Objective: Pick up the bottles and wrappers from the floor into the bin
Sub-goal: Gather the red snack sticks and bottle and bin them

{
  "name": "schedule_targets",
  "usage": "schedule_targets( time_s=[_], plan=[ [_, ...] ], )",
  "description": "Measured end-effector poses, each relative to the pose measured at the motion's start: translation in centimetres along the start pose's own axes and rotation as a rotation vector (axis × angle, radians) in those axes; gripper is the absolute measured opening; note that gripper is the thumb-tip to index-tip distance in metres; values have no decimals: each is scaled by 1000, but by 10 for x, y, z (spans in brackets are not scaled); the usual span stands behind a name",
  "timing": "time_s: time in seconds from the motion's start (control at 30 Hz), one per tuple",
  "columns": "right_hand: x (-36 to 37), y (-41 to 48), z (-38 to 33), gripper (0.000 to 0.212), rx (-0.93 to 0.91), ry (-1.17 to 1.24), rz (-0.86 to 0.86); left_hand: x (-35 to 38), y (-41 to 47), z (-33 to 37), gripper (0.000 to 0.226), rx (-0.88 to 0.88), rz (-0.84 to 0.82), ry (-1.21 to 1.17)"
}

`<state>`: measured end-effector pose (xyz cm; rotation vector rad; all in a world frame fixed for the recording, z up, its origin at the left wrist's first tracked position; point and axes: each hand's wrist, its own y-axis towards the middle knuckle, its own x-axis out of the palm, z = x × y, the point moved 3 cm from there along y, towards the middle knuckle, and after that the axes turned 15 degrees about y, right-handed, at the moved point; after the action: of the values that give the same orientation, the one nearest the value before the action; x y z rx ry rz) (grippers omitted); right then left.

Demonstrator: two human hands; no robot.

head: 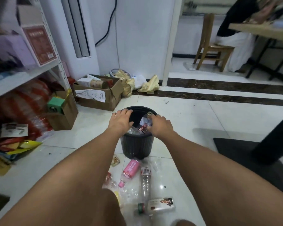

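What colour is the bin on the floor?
The bin is black with ribbed sides, seen best in the head view.

Floor layout:
- Bin (136, 144): centre of floor (219, 115); bottles and wrappers (141, 128) inside.
- Left hand (121, 121): on the bin's left rim.
- Right hand (160, 126): over its right side.
- Loose bottles (131, 168): lying just before the bin.
- Cardboard box (96, 98): behind, to the left.
- Shelving rack (23, 75): far left.
- Mat (232, 147): right.
- Chair (207, 48): far behind, right.
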<state>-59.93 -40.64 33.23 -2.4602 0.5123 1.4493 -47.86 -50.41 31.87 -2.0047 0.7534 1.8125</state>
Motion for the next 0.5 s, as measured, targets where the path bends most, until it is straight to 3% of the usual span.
schedule_targets(
  time_s=[0.3, 0.5],
  plan=[
    [-19, -43, 5, 53, 1, -66, 55, -21, -43, 8, 57, -7, 15, -3],
    [4, -35, 14, 49, -45, -60, 57, 4, -47, 10, 57, -35, -13, 27]
  ],
)
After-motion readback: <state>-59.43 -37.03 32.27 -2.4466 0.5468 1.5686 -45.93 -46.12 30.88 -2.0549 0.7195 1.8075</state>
